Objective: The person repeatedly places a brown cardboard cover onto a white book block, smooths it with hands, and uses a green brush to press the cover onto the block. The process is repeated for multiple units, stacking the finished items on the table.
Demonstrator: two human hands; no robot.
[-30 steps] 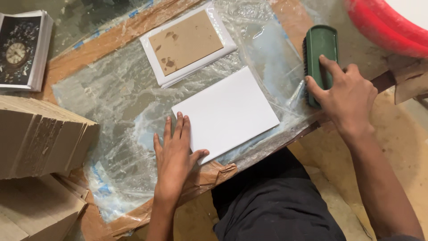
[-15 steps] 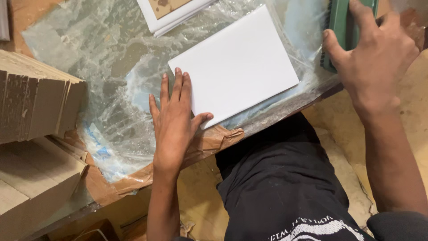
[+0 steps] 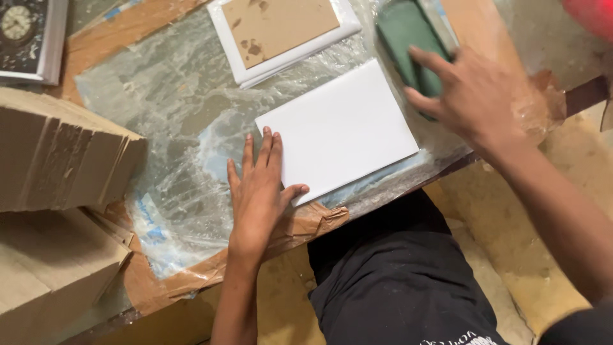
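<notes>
A white rectangular sheet (image 3: 341,128) lies on a plastic-covered board (image 3: 166,108). My left hand (image 3: 258,188) rests flat, fingers apart, on the sheet's left corner and the plastic beside it, holding nothing. My right hand (image 3: 472,96) grips a dark green oblong block (image 3: 405,35), like a brush or sanding block, at the sheet's upper right edge. Beyond the sheet sits a brown card (image 3: 278,22) on top of a white stack (image 3: 239,67).
A thick pile of cardboard pieces (image 3: 57,153) stands at the left, with a cardboard box (image 3: 51,268) below it. A book with a clock picture (image 3: 29,35) lies at the top left. Something red (image 3: 590,16) shows at top right. My dark-clothed knee (image 3: 396,281) is under the board's edge.
My right hand has brought the green block leftward, nearer to the white sheet. My left hand has stayed flat on the sheet's corner. The camera view has shifted.
</notes>
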